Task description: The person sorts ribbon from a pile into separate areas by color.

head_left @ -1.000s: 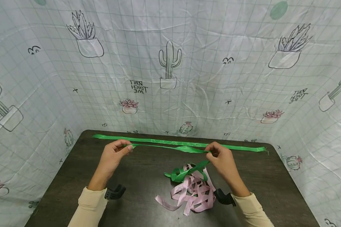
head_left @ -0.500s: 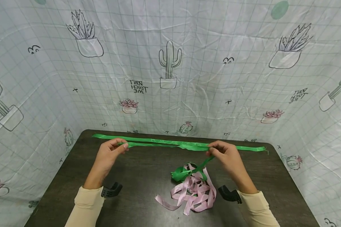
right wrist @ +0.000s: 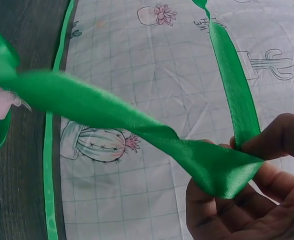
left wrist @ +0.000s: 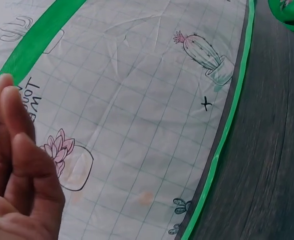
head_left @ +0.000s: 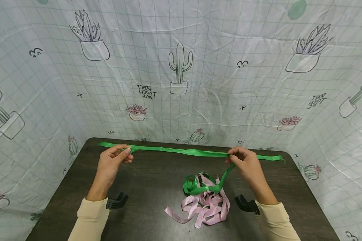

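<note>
two hands are at work on my remote feed. the left hand pinches a green ribbon between thumb and fingertips; the right hand pinches it farther along, its grip equally narrow. whether any tail runs past the left fingertips, i cannot tell. location: the span between the hands is raised off the table, and from the head view it lines up with a second green ribbon lying along the table's far edge, near the cloth backdrop. past the right hand the band folds, twists and runs down to a loose coil lying over the far side of a heap of pink ribbon. handling, by my judgement: very light, limp and smooth, liable to slip in the fingers and roll over on itself, holding no line without tension from both sides. i rate the risk of breakage as low, though cut ends may fray; the right end of the second green ribbon looks frayed. recommended hold: a flat pinch across the full width at each side of the span, pull even and gentle, no tugging on the coil, since its loops could snag in the pink heap.
</note>
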Demonstrator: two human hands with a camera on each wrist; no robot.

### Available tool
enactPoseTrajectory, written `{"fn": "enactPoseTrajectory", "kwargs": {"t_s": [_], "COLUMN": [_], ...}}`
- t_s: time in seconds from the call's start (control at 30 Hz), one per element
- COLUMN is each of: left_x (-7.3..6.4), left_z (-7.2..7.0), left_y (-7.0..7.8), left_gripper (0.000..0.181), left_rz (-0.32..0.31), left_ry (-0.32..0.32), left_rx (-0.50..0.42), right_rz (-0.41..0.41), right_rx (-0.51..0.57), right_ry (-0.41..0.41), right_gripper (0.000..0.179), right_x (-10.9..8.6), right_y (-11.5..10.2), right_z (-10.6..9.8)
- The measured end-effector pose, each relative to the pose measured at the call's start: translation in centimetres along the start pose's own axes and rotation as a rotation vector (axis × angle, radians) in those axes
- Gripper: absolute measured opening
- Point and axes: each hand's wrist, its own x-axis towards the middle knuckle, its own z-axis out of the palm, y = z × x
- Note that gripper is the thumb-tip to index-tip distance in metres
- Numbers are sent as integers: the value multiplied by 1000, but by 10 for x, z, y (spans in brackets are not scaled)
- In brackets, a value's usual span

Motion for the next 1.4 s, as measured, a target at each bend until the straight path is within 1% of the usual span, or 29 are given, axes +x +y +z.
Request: {"fn": "enactPoseTrajectory", "kwargs": {"t_s": [0.17, 0.23, 0.37, 0.43, 0.53, 0.63, 0.77, 0.8, 0.93, 1.07, 1.17, 1.27, 1.4], "left_x": [-1, -1, -1, -1, -1, -2, -2, -2, -2, -2, -2, -1, 1], "left_z": [3, 4, 4, 5, 6, 7, 8, 8, 6, 4, 3, 2, 0], "left_y": [-3, -4, -5, -5, -6, -6, -7, -8, -8, -7, -7, -8, -9], "left_gripper": [14, 15, 12, 12, 10, 7, 11, 10, 4, 14, 17, 16, 11], "left_rz": [-3, -11, -32, -37, -51, -83, -120, -126, -134, -142, -150, -153, -152], "left_ry": [4, -5, -19, -22, -11, 37, 115, 130, 173, 202, 230, 278, 343], "left_rx": [-68, -103, -161, -180, -185, -166, -117, -108, -83, -57, -36, -33, -64], "right_rz": [-10, -7, 0, 4, 15, 24, 34, 37, 54, 65, 73, 88, 105], "right_rx": [25, 33, 44, 46, 42, 43, 60, 68, 98, 107, 104, 108, 116], "right_ry": [1, -4, -12, -15, -17, -19, -19, -19, -8, 3, 10, 15, 17], "right_gripper": [15, 16, 16, 16, 16, 15, 14, 14, 13, 14, 15, 16, 17], "right_x": [1, 0, -1, -1, -1, -2, -3, -3, -4, -3, -3, -3, -3], "right_y": [1, 1, 1, 2, 5, 7, 8, 8, 9, 11, 13, 15, 18], "right_z": [0, 1, 1, 2, 2, 2, 1, 0, -3, -7, -10, -12, -18]}}
